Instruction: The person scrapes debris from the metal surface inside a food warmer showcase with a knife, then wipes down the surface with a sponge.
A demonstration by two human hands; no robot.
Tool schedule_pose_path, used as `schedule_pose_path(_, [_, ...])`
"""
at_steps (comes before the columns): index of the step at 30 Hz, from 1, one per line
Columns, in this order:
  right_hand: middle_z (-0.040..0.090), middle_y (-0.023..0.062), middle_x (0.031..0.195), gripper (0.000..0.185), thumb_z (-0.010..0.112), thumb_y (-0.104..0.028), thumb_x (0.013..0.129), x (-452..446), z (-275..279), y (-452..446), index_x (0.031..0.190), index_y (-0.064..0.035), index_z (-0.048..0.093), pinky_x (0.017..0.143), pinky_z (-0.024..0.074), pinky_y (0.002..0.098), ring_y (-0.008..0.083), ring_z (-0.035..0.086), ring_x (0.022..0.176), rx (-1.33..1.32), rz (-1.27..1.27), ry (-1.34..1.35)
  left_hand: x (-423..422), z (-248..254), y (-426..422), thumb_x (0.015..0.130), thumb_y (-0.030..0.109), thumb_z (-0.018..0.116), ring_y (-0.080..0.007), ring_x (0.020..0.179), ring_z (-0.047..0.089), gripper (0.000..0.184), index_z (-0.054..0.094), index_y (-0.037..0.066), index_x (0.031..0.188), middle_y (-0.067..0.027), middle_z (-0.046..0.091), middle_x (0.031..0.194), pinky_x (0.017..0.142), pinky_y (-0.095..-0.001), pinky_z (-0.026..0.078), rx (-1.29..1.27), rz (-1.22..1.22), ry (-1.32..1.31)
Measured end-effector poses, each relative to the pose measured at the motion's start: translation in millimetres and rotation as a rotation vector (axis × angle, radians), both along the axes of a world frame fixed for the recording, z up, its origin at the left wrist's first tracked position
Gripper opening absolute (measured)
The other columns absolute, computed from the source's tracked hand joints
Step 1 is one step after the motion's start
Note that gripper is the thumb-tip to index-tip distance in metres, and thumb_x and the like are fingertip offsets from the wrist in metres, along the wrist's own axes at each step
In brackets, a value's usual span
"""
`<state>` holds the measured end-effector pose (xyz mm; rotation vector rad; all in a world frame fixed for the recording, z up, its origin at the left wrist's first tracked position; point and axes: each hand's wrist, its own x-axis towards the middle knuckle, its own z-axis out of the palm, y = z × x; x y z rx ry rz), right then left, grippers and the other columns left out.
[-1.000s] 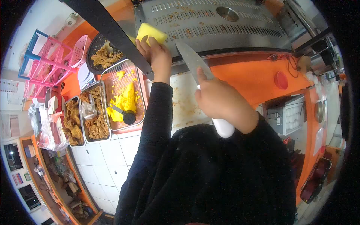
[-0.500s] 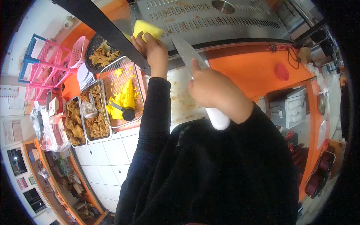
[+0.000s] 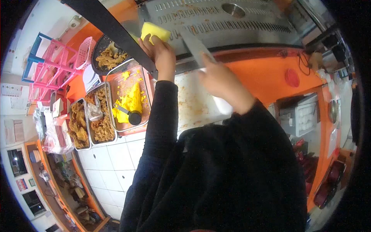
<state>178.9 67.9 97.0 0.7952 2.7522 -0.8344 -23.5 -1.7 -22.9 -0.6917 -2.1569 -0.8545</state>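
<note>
My left hand (image 3: 161, 52) is closed around a yellow sponge (image 3: 155, 33), held up by the slotted metal panel at the back. The fingers curl over its lower edge. My right hand (image 3: 224, 83) grips a knife by its white handle (image 3: 223, 105), with the index finger stretched along the blade's base. The broad blade (image 3: 196, 47) points away from me, up and left, its tip in front of the metal panel (image 3: 216, 21); it is smeared by motion. Sponge and blade are apart. Beneath my hands lies a white board (image 3: 193, 102) scattered with brown crumbs.
On the left, a wire-edged tray (image 3: 116, 91) holds yellow food with a black scoop (image 3: 134, 117). Metal trays of fried chicken (image 3: 79, 125) stand beside it, and a dark stone plate (image 3: 98, 69) with fried pieces lies behind. A dark bar (image 3: 112, 31) slants across near my left wrist.
My right hand has moved up and away from me with the knife, and now looks blurred. My left hand still holds the sponge in nearly the same place. The view has shifted slightly.
</note>
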Motion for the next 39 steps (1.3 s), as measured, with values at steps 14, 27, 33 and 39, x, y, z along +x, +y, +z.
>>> schedule_pose_path(14, [0.057,0.0178,0.118,0.076,0.060,-0.006,0.079,88,-19,89,0.145,-0.0104,0.022,0.076,0.0494,0.0329,0.0210,0.065,0.085,-0.435,-0.123,0.446,6,24,17,0.076,0.017,0.064,-0.0320,0.132,0.035,0.027,0.061,0.015,0.103,-0.0084,0.050,0.128,0.107,-0.0521,0.023,-0.207,0.047,-0.162])
schedule_pose_path(27, [0.066,0.0177,0.085,0.079,0.060,-0.006,0.079,84,-15,109,0.145,-0.0110,0.019,0.068,0.0494,0.0343,0.0229,0.067,0.072,-0.499,-0.054,0.330,-18,34,40,0.072,0.023,0.070,-0.0240,0.122,0.046,0.007,0.074,0.018,0.076,0.0021,0.058,0.113,0.101,-0.0429,0.033,-0.445,-0.104,-0.083])
schedule_pose_path(33, [0.066,0.0183,0.078,0.080,0.062,-0.008,0.079,97,-21,106,0.146,-0.0106,0.018,0.068,0.0496,0.0347,0.0259,0.067,0.073,-0.552,-0.065,0.292,-28,37,46,0.071,0.019,0.066,-0.0227,0.119,0.047,0.007,0.071,0.015,0.071,0.0004,0.057,0.108,0.100,-0.0416,0.035,-0.557,-0.161,0.077])
schedule_pose_path(39, [0.066,0.0225,0.086,0.079,0.063,-0.012,0.080,109,-22,105,0.145,-0.0099,0.018,0.070,0.0507,0.0382,0.0309,0.068,0.076,-0.555,-0.044,0.218,-22,38,48,0.072,0.018,0.062,-0.0220,0.119,0.047,0.009,0.070,0.013,0.074,0.0002,0.057,0.109,0.098,-0.0420,0.036,-0.603,-0.149,0.101])
